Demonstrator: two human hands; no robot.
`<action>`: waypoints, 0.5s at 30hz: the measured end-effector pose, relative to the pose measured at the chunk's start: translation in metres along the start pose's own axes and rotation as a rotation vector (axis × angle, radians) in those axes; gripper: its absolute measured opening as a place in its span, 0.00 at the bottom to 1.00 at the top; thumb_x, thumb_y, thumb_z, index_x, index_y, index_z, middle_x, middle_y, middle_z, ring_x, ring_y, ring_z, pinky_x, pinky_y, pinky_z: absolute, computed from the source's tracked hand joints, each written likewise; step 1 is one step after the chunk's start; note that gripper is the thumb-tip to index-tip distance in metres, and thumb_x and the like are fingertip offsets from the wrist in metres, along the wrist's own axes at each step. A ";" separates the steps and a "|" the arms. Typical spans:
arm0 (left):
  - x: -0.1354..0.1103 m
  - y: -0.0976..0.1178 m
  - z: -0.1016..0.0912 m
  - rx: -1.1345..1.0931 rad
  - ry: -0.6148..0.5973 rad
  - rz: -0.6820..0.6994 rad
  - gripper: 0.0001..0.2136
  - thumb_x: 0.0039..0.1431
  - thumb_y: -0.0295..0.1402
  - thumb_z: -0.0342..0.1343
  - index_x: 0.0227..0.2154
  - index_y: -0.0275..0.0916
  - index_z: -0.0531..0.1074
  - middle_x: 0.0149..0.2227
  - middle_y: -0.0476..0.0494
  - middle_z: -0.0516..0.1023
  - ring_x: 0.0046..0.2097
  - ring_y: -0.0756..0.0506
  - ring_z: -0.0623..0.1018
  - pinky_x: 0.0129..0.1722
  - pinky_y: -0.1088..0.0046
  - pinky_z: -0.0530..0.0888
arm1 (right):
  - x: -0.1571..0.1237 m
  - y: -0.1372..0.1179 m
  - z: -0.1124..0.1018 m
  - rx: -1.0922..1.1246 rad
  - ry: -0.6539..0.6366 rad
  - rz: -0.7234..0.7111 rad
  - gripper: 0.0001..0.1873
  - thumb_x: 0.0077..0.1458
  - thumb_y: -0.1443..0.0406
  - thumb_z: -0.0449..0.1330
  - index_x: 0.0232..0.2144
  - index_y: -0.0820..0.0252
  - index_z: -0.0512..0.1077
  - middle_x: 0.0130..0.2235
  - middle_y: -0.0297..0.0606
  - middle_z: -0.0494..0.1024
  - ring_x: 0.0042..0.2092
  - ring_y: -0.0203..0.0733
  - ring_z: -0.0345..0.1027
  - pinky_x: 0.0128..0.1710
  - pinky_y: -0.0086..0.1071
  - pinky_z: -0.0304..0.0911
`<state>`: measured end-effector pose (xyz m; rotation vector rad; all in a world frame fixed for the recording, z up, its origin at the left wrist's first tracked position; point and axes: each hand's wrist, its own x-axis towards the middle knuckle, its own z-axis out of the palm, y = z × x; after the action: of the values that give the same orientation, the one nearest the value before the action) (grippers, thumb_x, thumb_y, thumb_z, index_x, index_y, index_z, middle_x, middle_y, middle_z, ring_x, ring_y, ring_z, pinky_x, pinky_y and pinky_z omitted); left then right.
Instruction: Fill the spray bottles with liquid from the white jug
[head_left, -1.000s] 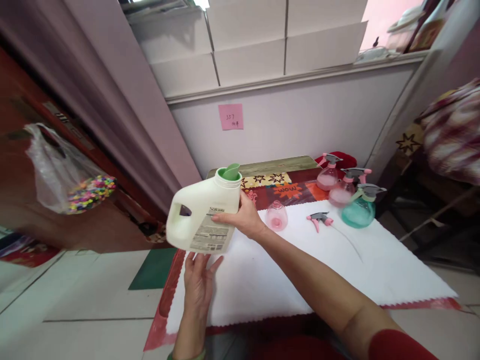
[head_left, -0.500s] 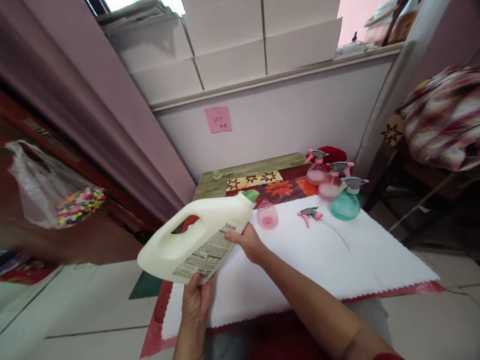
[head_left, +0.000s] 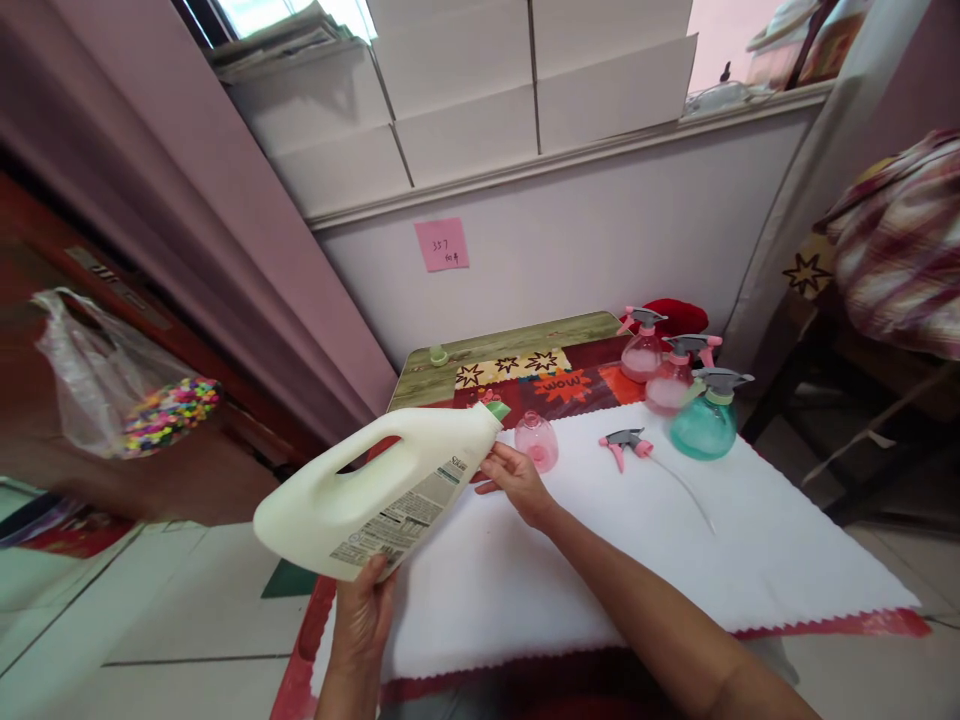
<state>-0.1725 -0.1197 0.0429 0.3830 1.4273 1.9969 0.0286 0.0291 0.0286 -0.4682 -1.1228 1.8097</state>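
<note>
- Left hand (head_left: 364, 612) closed around the base corner of a cream-white plastic detergent jug with a green spout (head_left: 375, 490), thumb on the printed label.
- Jug held in the air over the bench's left edge, lying tilted, spout aimed at 2 o'clock.
- Right hand (head_left: 519, 478) loosely open, fingers spread, fingertips just beside the jug's neck; contact cannot be told.
- Small clear pink bottle body without a top (head_left: 537, 442) stands on the white cloth (head_left: 600, 570), at 1 o'clock from the right hand.
- Loose grey-and-pink trigger sprayer with dip tube (head_left: 627, 442) lies at 3 o'clock of that bottle.
- Teal spray bottle (head_left: 701, 427) and two pink spray bottles (head_left: 654, 368) grouped farther right.
- Small green cap (head_left: 438, 354) on the wooden bench (head_left: 517, 335), at 12 o'clock from the jug.
</note>
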 end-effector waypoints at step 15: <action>-0.001 0.013 0.009 0.133 0.007 0.060 0.33 0.24 0.32 0.75 0.43 0.47 0.77 0.45 0.47 0.83 0.58 0.33 0.76 0.64 0.52 0.66 | 0.001 0.015 -0.018 0.264 0.004 0.234 0.26 0.46 0.50 0.73 0.44 0.55 0.78 0.43 0.38 0.83 0.36 0.39 0.79 0.36 0.32 0.74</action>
<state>-0.1707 -0.1167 0.0586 0.4830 1.5744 1.9580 0.0332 0.0372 0.0067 -0.4599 -0.8368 2.1244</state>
